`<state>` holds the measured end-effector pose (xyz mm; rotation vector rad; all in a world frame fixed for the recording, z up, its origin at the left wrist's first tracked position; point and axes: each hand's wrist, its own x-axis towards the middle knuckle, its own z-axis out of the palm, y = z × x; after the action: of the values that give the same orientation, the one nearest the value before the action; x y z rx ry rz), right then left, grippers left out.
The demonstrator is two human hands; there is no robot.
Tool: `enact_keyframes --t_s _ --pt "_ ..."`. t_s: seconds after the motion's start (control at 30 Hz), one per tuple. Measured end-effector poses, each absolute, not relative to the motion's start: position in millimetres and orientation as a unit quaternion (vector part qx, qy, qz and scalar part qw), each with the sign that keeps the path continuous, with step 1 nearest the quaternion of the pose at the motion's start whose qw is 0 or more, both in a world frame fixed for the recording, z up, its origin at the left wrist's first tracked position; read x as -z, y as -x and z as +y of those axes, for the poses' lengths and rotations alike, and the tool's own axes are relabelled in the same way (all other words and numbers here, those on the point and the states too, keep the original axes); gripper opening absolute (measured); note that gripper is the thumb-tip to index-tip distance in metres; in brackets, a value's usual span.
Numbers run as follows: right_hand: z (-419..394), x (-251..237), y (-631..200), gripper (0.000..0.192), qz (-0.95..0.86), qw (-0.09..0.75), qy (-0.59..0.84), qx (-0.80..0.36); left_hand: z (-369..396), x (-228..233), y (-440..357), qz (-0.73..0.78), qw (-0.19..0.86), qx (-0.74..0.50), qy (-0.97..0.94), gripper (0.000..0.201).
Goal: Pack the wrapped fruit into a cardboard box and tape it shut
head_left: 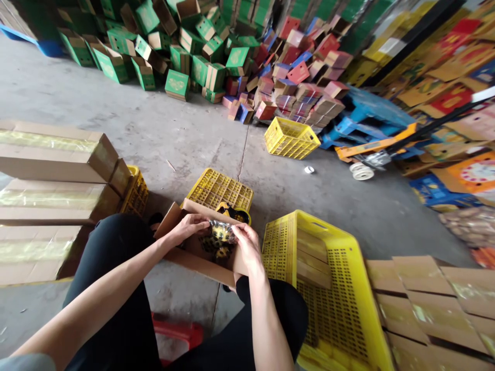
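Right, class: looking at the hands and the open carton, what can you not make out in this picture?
- Head view: what the wrapped item is; left hand and right hand cover its ends.
- Bottom of the carton: hidden by hands and flaps.
- Prints on green boxes: too small.
- Sealed cartons: cut off by the edge.

Black trousers [127,288] — bare forearms, a grey sleeve edge [23,362] at left.

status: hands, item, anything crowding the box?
Left hand and right hand both grip the clear-wrapped yellow item over the open cardboard box. Yellow crate close on the right, not blocking.
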<state>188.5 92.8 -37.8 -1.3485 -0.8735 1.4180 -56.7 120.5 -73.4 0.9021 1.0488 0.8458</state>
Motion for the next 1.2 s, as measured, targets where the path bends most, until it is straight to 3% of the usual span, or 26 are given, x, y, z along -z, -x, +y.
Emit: enact_keyframes --t_s 0.37,0.67,0.93,1.03,1.2 --pt "93 34 -186 0.034 -0.376 0.478 0.558 -0.565 120 60 57 0.485 0.739 -0.350 -0.311 0.057" --pt "91 26 -184 0.033 -0.406 0.458 0.558 -0.560 120 65 57 0.487 0.708 -0.376 -0.345 0.043" --pt "91 30 -183 0.039 -0.407 0.437 0.577 -0.557 128 58 61 0.543 0.412 -0.376 -0.628 0.005" --pt "92 31 -184 0.040 -0.388 0.447 0.576 -0.564 127 57 60 0.534 0.478 -0.376 -0.587 0.012" --pt "90 26 -184 0.038 -0.345 0.464 0.557 -0.596 116 56 56 0.464 0.694 -0.377 -0.401 0.047"
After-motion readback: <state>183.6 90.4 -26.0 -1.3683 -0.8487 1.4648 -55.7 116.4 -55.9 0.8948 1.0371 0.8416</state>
